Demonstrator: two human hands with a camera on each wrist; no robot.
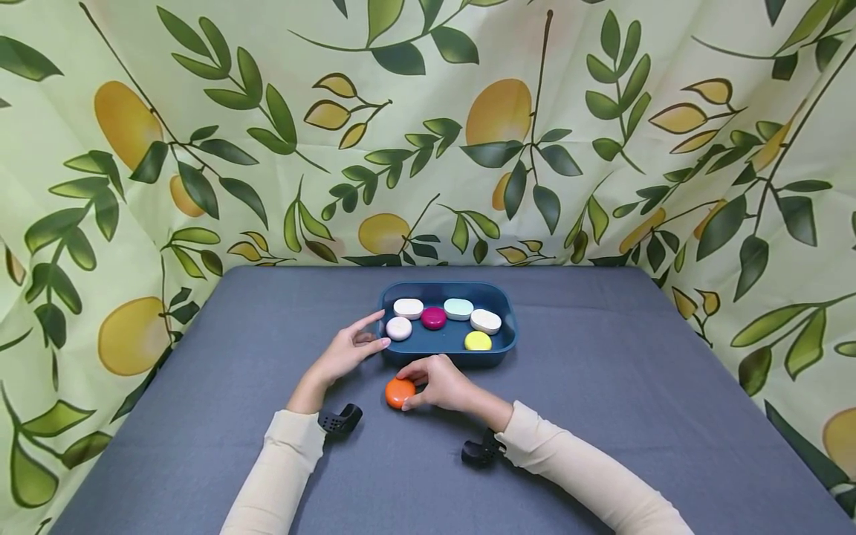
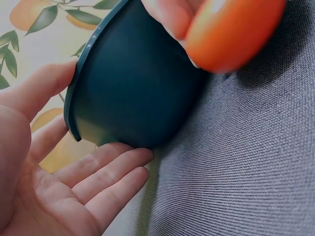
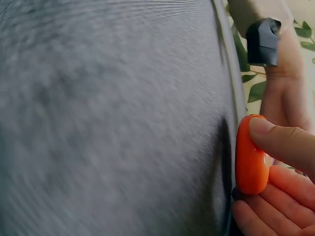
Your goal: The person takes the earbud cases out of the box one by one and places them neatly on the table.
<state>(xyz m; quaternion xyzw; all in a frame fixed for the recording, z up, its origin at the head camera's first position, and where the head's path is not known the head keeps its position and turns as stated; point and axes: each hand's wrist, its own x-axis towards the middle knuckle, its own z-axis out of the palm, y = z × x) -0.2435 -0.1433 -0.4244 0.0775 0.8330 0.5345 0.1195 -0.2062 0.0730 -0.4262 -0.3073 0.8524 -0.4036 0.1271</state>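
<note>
In the head view my right hand pinches a glossy orange puck-shaped piece between thumb and fingers, in front of a dark blue tray. Seen from the right wrist, the thumb presses one face of the orange piece and fingers lie behind it. My left hand is at the tray's left end. From the left wrist, its thumb touches the tray's rim, while the other fingers extend loosely along the tray's end. The orange piece hangs close over the cloth by the tray's wall.
Several smooth pieces lie in the tray: a magenta round one, a yellow round one, a mint oval one and white ones. Grey cloth covers the table. A leaf-patterned curtain stands behind and at both sides.
</note>
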